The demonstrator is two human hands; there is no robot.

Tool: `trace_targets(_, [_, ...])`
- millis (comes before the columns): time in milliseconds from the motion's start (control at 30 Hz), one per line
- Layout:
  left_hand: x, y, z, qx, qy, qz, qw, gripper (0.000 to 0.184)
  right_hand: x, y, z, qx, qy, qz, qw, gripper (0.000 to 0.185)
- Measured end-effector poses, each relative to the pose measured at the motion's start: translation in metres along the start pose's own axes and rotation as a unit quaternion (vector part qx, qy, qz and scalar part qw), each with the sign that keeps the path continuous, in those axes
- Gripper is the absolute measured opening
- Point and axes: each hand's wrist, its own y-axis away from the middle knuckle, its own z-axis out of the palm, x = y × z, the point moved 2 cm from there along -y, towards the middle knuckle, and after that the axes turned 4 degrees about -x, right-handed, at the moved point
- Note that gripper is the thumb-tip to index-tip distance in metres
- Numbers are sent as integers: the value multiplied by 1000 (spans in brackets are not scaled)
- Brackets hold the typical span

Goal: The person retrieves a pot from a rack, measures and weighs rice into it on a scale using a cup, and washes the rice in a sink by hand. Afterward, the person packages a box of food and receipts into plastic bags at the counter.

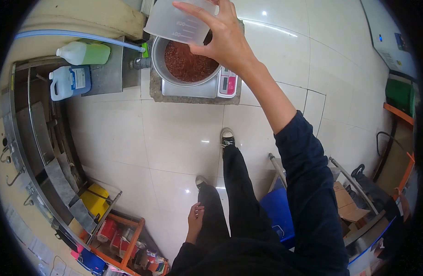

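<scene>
My right hand (225, 39) grips a translucent plastic measuring cup (172, 20), thumb on one side and fingers on the other. Its printed markings appear upside down, and the cup is tipped over a round metal pot (157, 60). Reddish-brown, grainy-looking contents (186, 64) fill the part of the pot I can see; the cup and hand hide its far side. Beneath the pot is a scale (228, 83) with a pink-edged display panel, set on a stone-like block (193, 99). Down beside my left leg hangs my left hand (195, 221), fingers curled in with nothing visible in them.
Left of the pot are a jug of green liquid (92, 54) and a blue jug (70, 83) near a metal ledge. A pale blue hose (82, 33) runs above them. An orange rack (131, 244) is lower left; a blue bin (278, 211) stands by my right leg. Another person's leg (374, 184) shows at right.
</scene>
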Motion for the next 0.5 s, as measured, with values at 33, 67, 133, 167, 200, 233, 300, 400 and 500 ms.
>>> trace_targets(33, [1, 0, 0, 0, 3, -2, 1000, 34, 0, 0, -1, 0, -6, 3, 1000, 79])
trace_targets(67, [2, 0, 0, 0, 6, -3, 1000, 34, 0, 0, -1, 3, -2, 2, 1000, 78])
trace_targets(133, [1, 0, 1, 0, 5, -2, 1000, 35, 3, -1, -1, 9, 5, 0, 1000, 78])
trace_targets(167, [0, -1, 0, 0, 4, -1, 1000, 35, 4, -1, -1, 9, 9, 3, 1000, 78])
trace_targets(200, [1, -1, 0, 0, 3, -2, 1000, 35, 5, -1, 0, 9, 13, 7, 1000, 78])
trace_targets(233, [4, -1, 0, 0, 1, -2, 1000, 35, 4, -1, 0, 9, 18, 10, 1000, 78])
trace_targets(300, [3, -1, 0, -1, 0, -1, 1000, 35, 4, 0, -2, 4, 5, 13, 1000, 79])
trace_targets(400, [-2, -3, 1, -5, 0, 3, 1000, 35, 4, 0, -3, -6, -4, 24, 1000, 79])
trace_targets(500, [-1, -3, 2, -11, 0, -1, 1000, 35, 6, 2, -2, -8, 4, 28, 1000, 79])
